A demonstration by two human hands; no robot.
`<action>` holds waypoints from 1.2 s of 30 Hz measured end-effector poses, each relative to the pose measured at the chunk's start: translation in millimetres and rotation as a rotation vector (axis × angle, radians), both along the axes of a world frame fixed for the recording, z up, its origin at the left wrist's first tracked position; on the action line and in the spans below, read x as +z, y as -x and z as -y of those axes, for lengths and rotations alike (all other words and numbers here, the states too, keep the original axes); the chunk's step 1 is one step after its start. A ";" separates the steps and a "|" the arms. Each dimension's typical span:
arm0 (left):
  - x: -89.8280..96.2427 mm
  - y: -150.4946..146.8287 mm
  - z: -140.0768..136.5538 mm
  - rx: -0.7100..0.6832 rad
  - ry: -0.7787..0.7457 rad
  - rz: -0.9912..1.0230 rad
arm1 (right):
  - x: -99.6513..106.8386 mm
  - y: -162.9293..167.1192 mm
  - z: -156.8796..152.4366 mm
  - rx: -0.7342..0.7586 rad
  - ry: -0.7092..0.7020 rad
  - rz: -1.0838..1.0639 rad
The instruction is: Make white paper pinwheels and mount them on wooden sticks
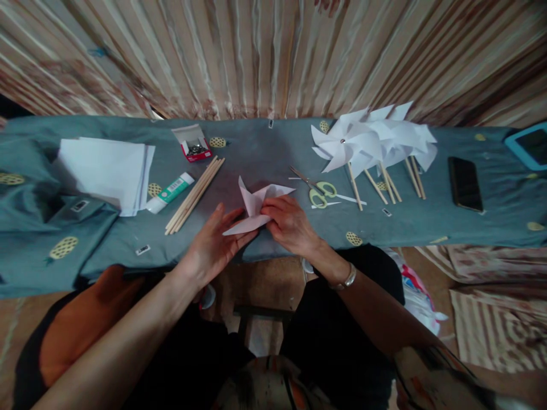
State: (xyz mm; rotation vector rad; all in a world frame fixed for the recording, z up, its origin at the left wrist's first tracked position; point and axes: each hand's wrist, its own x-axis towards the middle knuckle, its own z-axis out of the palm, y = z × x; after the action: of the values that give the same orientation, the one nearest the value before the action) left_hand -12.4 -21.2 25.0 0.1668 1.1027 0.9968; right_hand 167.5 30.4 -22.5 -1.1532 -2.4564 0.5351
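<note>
A partly folded white paper pinwheel (253,205) is held over the front part of the table, its points standing up. My left hand (213,242) supports it from below and the left, fingers under the paper and thumb raised. The fingers of my right hand (288,223) are closed on its right side, near the middle. Just to the right lie scissors (321,192) with light green handles, among thin paper strips (351,199). Several wooden sticks (194,196) lie to the left, beside a green and white glue tube (171,192).
An open red box of small metal pins (197,151) stands at the back left, near a stack of white paper (102,171). Several finished paper pinwheels (359,139) on sticks lie at the right. Beyond them are a dark phone (465,183) and a blue-framed device (532,147).
</note>
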 end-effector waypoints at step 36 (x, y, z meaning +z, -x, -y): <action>-5.3 -1.4 -14.7 -0.066 -0.301 -0.356 | 19.6 -1.2 33.7 0.039 -0.276 0.037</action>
State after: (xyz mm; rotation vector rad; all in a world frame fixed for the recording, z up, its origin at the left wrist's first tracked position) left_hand -11.0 -6.4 19.8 0.6404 1.2526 1.0959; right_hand 168.6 -3.3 -2.9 -1.0121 -2.4914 0.1777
